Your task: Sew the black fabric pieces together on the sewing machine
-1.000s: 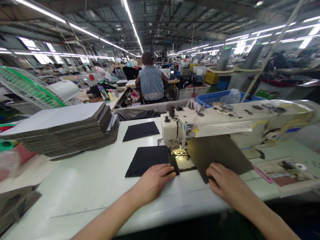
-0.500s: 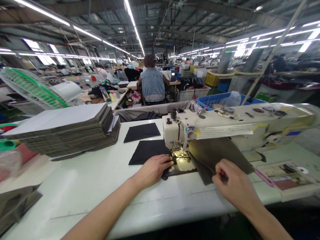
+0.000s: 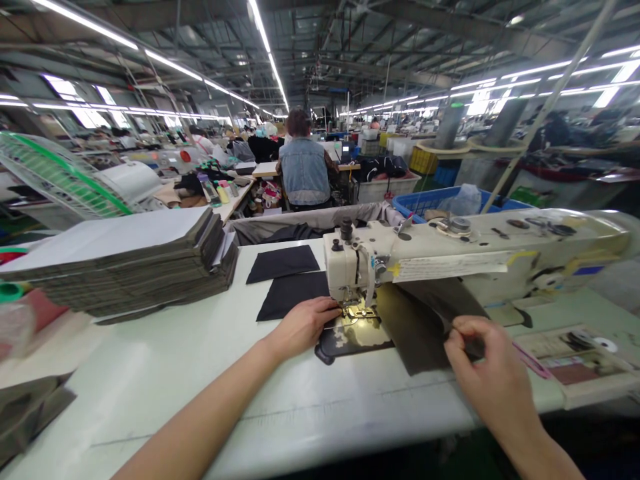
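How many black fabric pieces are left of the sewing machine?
2 visible: the farther black piece lies beyond the nearer black piece, which is at the left hand. Further layers beneath could be hidden.

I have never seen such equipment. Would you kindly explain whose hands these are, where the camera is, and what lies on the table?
These are a person's bare hands; there is no robot. Every picture comes from one camera worn on that person's head. A cream sewing machine stands on the pale table. The left hand lies at the edge of a black piece; the right hand pinches brown cloth. Further left is a thick brown stack with a white top.
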{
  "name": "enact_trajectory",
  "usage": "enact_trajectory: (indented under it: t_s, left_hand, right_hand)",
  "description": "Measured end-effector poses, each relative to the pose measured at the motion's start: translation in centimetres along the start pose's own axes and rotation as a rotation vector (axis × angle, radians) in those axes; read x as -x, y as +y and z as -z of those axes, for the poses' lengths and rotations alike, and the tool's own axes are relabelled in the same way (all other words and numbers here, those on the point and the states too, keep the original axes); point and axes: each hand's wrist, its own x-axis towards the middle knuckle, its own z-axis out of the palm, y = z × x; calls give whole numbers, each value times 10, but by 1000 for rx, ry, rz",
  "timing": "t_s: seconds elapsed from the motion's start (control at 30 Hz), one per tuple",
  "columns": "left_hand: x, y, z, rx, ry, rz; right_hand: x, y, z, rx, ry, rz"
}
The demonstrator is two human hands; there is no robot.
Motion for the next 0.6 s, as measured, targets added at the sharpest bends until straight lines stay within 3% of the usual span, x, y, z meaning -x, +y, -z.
enact_trajectory:
  t_s: [0.17, 0.43, 0.6]
  left_hand:
    - [0, -2, -2, 12, 10, -1]
    - [4, -1, -5, 10, 1, 6]
    - [7, -5, -2, -91, -74, 118]
  right_hand:
    - [1, -1, -4, -11, -38, 66]
    - [5, -10, -13, 8, 29, -71]
    - [8, -14, -8, -18, 105, -81]
